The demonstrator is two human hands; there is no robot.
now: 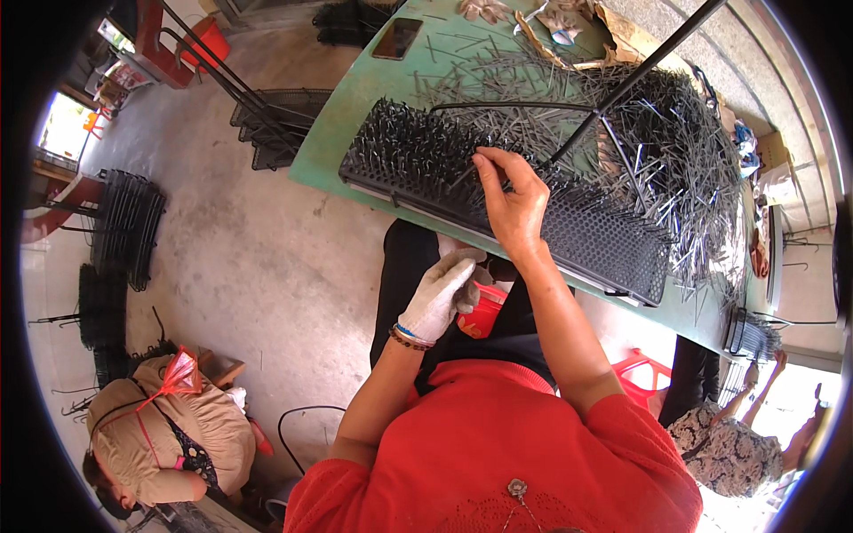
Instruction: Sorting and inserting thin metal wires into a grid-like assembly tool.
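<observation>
A long black perforated rack (604, 240) lies aslant along the near edge of a green table (330, 147). Thin dark pins (404, 147) stand densely in its left part, while bare holes show at its right. Over the rack's middle is my right hand (517, 202), ungloved, thumb and forefinger pinched among the pins. Whatever sits between those fingertips is too small to make out. Below the table edge my left hand (444, 289) wears a whitish glove with its fingers curled together; their contents are hidden. Loose pins (502, 75) are heaped behind the rack, and a thicker pile (680, 133) rises at right.
A black rod handle (635, 75) rises over the rack. A phone (397, 39) lies at the table's far left. Between my knees is a red bucket (484, 313). Stacked black racks (129, 231) stand at left. One person (173, 435) sits lower left, another (733, 449) works at right.
</observation>
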